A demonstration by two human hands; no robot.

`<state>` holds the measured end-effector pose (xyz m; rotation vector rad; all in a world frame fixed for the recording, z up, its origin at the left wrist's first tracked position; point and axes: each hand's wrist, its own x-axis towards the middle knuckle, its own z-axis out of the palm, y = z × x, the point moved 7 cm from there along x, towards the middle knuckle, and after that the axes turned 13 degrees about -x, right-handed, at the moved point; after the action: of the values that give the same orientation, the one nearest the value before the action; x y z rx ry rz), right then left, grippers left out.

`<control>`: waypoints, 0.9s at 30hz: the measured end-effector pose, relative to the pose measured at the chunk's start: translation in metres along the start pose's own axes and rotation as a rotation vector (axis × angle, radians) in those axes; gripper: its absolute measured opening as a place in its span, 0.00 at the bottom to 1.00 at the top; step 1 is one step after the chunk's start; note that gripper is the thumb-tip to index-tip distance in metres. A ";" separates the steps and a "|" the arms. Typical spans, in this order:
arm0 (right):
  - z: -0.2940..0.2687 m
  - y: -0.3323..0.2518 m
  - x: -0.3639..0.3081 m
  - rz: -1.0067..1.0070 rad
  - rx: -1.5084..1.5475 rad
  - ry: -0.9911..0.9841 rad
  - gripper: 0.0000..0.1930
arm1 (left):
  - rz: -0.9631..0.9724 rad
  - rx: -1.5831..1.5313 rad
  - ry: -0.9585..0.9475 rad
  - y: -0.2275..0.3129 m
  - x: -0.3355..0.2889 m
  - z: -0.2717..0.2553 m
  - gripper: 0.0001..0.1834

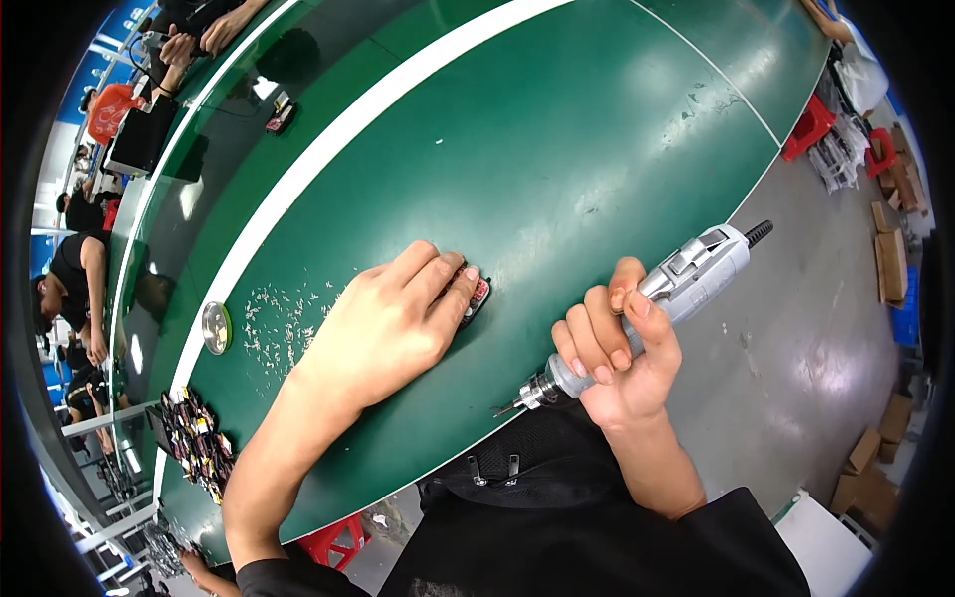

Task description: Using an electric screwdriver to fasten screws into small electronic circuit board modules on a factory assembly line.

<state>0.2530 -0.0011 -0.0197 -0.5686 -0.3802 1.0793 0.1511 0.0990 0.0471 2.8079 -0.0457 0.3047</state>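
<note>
My left hand [406, 306] rests on the green table [557, 129], its fingers closed over a small dark device [481, 295]. Only the device's right end, with a red part, peeks out past my fingertips; the rest lies hidden beneath them. In my right hand [627, 358] is a grey-and-white electric screwdriver [696, 264], gripped near its front. Its thin bit points down and left, beside the table's near edge and apart from the device. A black cord leaves the tool's upper end.
Small pale bits [284, 328] lie scattered left of my left hand, beside a round green-rimmed dish [216, 327]. A pile of small dark devices [199, 443] sits at the lower left. Another device [282, 113] lies beyond the white line. Other people work along the far left side.
</note>
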 end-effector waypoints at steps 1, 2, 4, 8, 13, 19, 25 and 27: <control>0.002 0.002 -0.006 0.017 -0.001 0.011 0.04 | -0.013 -0.016 -0.004 0.004 -0.003 0.003 0.16; 0.005 0.004 -0.012 0.042 0.009 0.019 0.03 | -0.004 -0.011 0.028 0.009 -0.006 0.004 0.16; 0.008 0.010 -0.024 0.073 0.034 0.011 0.02 | 0.047 -0.035 0.096 0.017 -0.010 0.008 0.17; 0.013 0.027 -0.050 0.192 0.034 0.105 0.01 | 0.095 -0.029 0.178 0.043 -0.021 0.022 0.08; 0.015 0.055 -0.073 0.265 0.028 0.275 0.04 | 0.097 0.020 0.168 0.066 -0.024 0.028 0.11; 0.008 0.055 -0.082 0.216 -0.125 0.306 0.05 | 0.118 0.069 0.168 0.071 -0.027 0.035 0.12; 0.005 0.055 -0.078 0.195 -0.123 0.288 0.05 | 0.095 0.062 0.142 0.072 -0.034 0.034 0.10; 0.005 0.055 -0.078 0.199 -0.125 0.296 0.05 | 0.090 0.056 0.144 0.071 -0.036 0.035 0.10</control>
<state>0.1772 -0.0504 -0.0505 -0.8794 -0.1335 1.1461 0.1187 0.0209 0.0283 2.8351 -0.1326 0.5367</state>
